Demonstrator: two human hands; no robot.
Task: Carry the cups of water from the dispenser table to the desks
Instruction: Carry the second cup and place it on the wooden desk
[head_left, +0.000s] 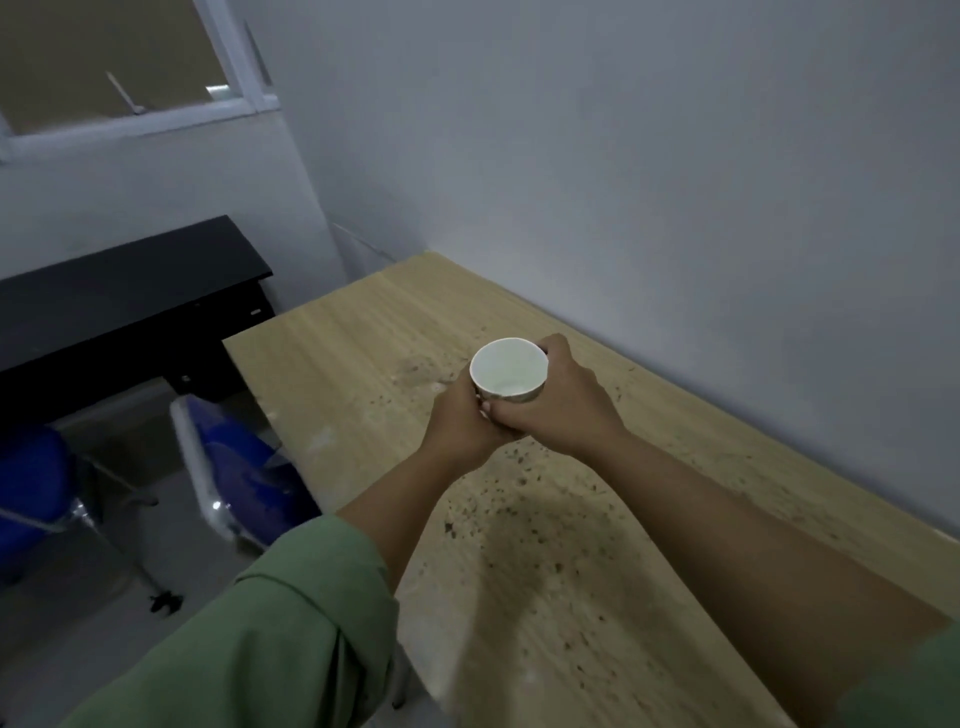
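A white paper cup (508, 370) is held upright over a light wooden desk (363, 338), near the desk's middle. My left hand (460, 423) wraps the cup's left side and bottom. Around the right side curls my right hand (558, 402), its fingers overlapping those of the left beneath the cup. The inside of the cup looks pale; I cannot tell the water level. Whether the cup's base touches the desk is hidden by my fingers.
The desk is speckled with dark spots and runs along a grey wall (675, 182) on the right. A black desk (119, 291) stands at the far left under a window. Blue chairs (249, 478) with metal legs sit to the left of the wooden desk.
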